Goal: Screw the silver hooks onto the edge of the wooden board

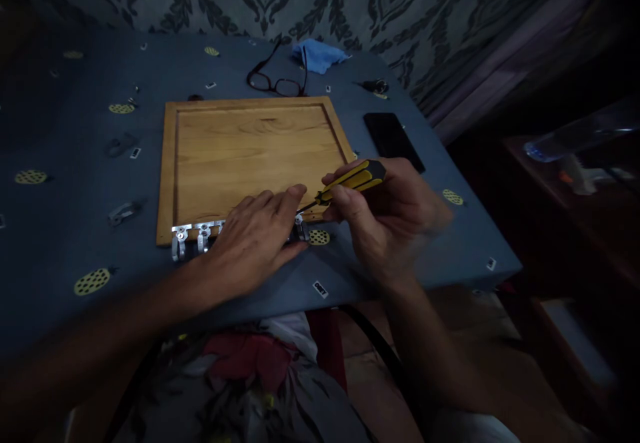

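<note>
A framed wooden board (260,143) lies flat on the table. Along its near edge runs a metal hook rail (203,235) with several silver hooks hanging past the edge. My left hand (255,233) is laid across the rail's middle and hides that part, its fingers on the board side and its thumb on the near side, gripping the rail against the edge. Held in the closed fingers of my right hand (385,213) is a yellow and black screwdriver (353,182). Its shaft slants down left to the rail's right end, where the tip meets a screw spot too small to make out.
Eyeglasses (275,85) and a blue cloth (320,55) lie behind the board. To its right are a black phone (393,140) and a small dark object (375,86). Loose metal hooks (123,212) rest at left. The table's right edge (470,193) drops off.
</note>
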Action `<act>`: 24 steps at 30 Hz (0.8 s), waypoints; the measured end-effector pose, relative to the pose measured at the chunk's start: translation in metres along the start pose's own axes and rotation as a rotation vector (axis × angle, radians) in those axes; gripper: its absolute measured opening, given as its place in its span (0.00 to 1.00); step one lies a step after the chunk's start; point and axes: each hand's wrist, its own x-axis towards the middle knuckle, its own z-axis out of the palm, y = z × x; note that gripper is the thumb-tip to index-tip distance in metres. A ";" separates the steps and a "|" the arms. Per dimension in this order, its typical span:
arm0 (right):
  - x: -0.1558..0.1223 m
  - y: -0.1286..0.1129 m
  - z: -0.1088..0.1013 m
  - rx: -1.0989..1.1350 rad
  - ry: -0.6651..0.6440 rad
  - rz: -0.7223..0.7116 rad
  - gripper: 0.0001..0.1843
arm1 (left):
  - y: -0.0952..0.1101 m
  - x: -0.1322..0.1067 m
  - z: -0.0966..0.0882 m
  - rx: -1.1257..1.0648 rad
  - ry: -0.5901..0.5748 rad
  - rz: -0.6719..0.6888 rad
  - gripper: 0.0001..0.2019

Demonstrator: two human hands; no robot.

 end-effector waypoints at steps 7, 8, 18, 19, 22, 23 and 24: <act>0.005 -0.006 0.005 -0.016 0.022 -0.008 0.13 | 0.001 0.001 -0.001 0.018 -0.025 -0.015 0.29; 0.005 -0.007 0.006 -0.019 0.031 -0.005 0.14 | 0.001 0.001 -0.001 0.014 -0.019 -0.011 0.29; 0.001 -0.011 0.005 -0.014 0.257 -0.089 0.09 | -0.002 -0.002 -0.001 -0.024 -0.013 0.007 0.32; 0.001 -0.013 0.003 -0.001 0.295 -0.091 0.08 | -0.002 -0.003 -0.001 -0.032 -0.006 0.013 0.32; 0.000 -0.015 -0.001 -0.002 0.278 -0.083 0.10 | -0.003 -0.004 0.000 -0.035 0.003 0.027 0.32; -0.001 -0.014 -0.002 -0.006 0.249 -0.090 0.11 | -0.003 -0.004 0.000 -0.029 0.003 0.026 0.32; -0.002 -0.012 -0.003 -0.010 0.218 -0.090 0.11 | -0.003 -0.003 -0.001 -0.021 0.001 0.023 0.32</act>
